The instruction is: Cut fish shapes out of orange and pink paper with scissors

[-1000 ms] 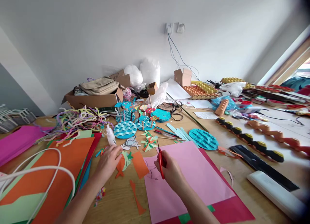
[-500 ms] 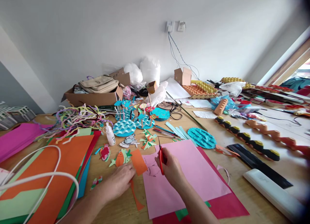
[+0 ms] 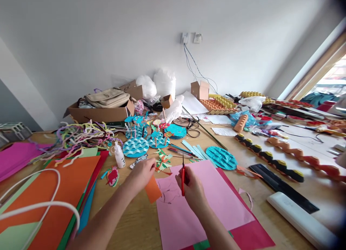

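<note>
My right hand [image 3: 191, 188] holds red-handled scissors [image 3: 183, 179] upright over a pink sheet [image 3: 208, 203] with a pencil-line drawing at its left side. An orange paper rectangle [image 3: 152, 190] lies at the sheet's left edge. My left hand [image 3: 142, 173] is closed beside a small heap of green and orange paper scraps [image 3: 163, 160]. An orange paper strip [image 3: 164, 173] shows at its fingertips. Behind that hand is a grey paper cutout [image 3: 137, 161], partly covered. A red paper cutout [image 3: 112, 176] lies to its left.
A white glue bottle [image 3: 119, 155] stands left of a blue wavy disc [image 3: 135, 147]. Coloured paper sheets [image 3: 67, 185] are stacked at left, with a white cable [image 3: 58, 206] across them. At right are painted egg-carton strips [image 3: 270, 158] and a white case [image 3: 297, 217].
My left hand has moved forward from the table beside the pink sheet to the scrap heap, taking the orange strip along. The scissors have turned slightly more upright.
</note>
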Demonstrator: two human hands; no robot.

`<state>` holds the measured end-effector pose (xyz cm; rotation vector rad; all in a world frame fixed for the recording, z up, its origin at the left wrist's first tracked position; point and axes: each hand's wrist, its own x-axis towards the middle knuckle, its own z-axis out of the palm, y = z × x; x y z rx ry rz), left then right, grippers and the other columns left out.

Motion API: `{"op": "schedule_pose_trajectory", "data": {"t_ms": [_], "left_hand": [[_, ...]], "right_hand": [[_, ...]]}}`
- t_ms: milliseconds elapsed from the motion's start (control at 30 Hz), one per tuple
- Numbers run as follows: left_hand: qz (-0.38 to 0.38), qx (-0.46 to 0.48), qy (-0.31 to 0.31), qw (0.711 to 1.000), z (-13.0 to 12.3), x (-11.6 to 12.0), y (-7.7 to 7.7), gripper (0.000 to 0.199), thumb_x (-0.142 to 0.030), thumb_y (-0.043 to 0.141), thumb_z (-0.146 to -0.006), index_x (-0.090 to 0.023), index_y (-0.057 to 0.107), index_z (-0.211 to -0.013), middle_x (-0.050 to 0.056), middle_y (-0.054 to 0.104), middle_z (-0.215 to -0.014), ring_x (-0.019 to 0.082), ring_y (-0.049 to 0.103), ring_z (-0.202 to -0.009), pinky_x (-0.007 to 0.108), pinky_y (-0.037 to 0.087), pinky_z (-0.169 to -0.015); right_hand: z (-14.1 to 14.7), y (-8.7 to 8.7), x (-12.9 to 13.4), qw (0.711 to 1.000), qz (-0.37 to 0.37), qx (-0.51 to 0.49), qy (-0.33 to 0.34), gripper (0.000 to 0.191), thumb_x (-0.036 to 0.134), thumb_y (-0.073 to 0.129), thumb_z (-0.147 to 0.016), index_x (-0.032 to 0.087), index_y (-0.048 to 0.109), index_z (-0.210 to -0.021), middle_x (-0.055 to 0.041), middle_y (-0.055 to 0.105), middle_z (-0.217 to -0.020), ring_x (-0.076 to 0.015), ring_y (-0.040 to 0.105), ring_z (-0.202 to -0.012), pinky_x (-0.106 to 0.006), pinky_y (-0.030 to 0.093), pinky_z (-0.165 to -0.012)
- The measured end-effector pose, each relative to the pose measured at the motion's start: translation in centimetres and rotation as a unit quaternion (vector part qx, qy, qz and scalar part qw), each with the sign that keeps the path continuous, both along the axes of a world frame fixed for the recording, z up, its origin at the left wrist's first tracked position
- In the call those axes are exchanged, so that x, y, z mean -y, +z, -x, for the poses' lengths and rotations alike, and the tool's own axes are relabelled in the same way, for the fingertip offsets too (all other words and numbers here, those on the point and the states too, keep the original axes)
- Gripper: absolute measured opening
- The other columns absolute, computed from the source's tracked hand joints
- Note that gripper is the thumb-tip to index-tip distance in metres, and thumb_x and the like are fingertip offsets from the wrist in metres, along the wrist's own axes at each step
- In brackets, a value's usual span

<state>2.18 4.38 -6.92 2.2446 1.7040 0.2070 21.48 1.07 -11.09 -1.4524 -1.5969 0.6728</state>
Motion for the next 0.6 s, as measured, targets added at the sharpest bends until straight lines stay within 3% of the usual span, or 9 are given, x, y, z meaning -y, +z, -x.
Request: {"op": "schedule_pose_trajectory", "data": {"t_ms": [133,233,333,433,600], "left_hand": [[-0.021,-0.001,0.026,0.999,-2.0,-4.0,-1.4,0.032,-0.03,0.056,-0.087,-0.018,0.056,-0.116,0.008,0.06,-0.118,0.022,0.062,-0.096,0.042,0.052,-0.08],[-0.038,-0.004,0.018,0.999,-2.3,-4.9,-1.7,0.033,-0.03,0.056,-0.087,-0.018,0.055,-0.118,0.009,0.059,-0.12,0.023,0.061,-0.099,0.044,0.052,-0.082],[-0.017,-0.015,-0.039,0.999,-1.3,-3.4,-1.3,0.031,-0.03,0.056,-0.088,-0.019,0.056,-0.117,0.009,0.058,-0.121,0.022,0.06,-0.1,0.044,0.051,-0.083],[0.055,-0.035,-0.13,0.989,0.0,-0.9,-0.9,0.029,-0.03,0.056,-0.087,-0.018,0.058,-0.113,0.008,0.061,-0.115,0.021,0.062,-0.095,0.042,0.052,-0.08],[0.08,-0.083,-0.142,0.983,0.9,1.1,-1.1,0.028,-0.03,0.057,-0.087,-0.018,0.059,-0.112,0.008,0.061,-0.115,0.022,0.061,-0.099,0.044,0.051,-0.082]], "right_hand": [[-0.5,-0.4,-0.4,1.0,-0.006,0.0,-0.013,0.013,0.033,0.049,-0.076,0.022,0.043,-0.071,0.001,0.053,-0.062,-0.0158,0.047,-0.055,-0.025,0.036,-0.051],[-0.5,-0.5,-0.5,1.0,-0.005,0.005,-0.018,0.014,0.033,0.05,-0.074,0.022,0.043,-0.069,0.0007,0.054,-0.06,-0.0157,0.046,-0.053,-0.025,0.035,-0.05],[-0.1,-0.3,-0.4,1.0,0.0,0.014,-0.015,0.014,0.033,0.051,-0.073,0.022,0.043,-0.068,0.001,0.054,-0.058,-0.0156,0.045,-0.052,-0.025,0.033,-0.049],[0.3,-0.1,-0.2,1.0,0.003,0.023,-0.006,0.015,0.033,0.052,-0.072,0.022,0.044,-0.067,0.0015,0.053,-0.057,-0.0152,0.043,-0.051,-0.025,0.032,-0.049],[0.4,-0.1,-0.1,1.0,0.0,0.031,0.002,0.017,0.034,0.052,-0.072,0.022,0.043,-0.066,0.0022,0.052,-0.056,-0.0144,0.041,-0.05,-0.024,0.031,-0.049]]}}
